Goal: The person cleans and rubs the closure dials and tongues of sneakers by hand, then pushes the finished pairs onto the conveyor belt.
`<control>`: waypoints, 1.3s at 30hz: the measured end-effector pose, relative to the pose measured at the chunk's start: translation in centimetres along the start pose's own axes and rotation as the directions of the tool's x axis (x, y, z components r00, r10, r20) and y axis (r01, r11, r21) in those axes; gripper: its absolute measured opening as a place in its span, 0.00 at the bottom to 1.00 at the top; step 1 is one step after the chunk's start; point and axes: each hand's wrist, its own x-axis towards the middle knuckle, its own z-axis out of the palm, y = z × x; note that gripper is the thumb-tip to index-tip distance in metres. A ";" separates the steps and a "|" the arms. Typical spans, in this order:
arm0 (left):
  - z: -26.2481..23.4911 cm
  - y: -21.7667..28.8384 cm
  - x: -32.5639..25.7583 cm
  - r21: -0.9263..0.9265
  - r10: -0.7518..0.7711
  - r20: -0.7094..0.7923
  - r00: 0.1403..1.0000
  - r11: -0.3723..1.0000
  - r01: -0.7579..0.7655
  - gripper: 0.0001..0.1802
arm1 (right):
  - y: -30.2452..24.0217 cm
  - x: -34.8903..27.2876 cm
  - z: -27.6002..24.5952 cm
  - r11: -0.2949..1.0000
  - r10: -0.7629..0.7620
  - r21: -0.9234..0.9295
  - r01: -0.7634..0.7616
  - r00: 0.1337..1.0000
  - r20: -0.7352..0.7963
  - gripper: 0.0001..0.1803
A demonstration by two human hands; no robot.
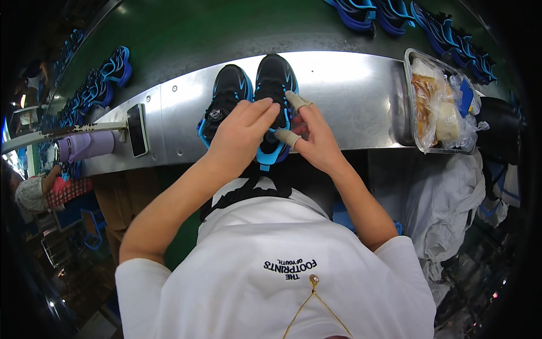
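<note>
Both your hands worked one black-and-blue shoe (275,85) on the steel ledge (350,96).
Your left hand (240,135) lay flat across it; your right hand (316,138), fingertips taped, pinched its side at 3 o'clock; its twin shoe (226,93) sat at 9 o'clock.

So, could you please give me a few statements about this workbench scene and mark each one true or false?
1. Both hands, left hand and right hand, are on the right-hand shoe of the pair. True.
2. The two shoes on the metal ledge are red and white. False: the left-hand shoe and its mate are black with blue trim.
3. A phone lies on the ledge to the person's left. True.
4. The metal tray on the right is bare. False: it holds plastic-wrapped items.
5. Two fingers of the right hand are taped. True.
</note>
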 end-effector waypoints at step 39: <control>0.8 2.9 -2.0 -0.754 -0.507 0.657 0.557 -0.457 0.473 0.14 | -6.3 5.8 -1.8 0.995 -0.055 -0.043 0.086 0.877 0.478 0.25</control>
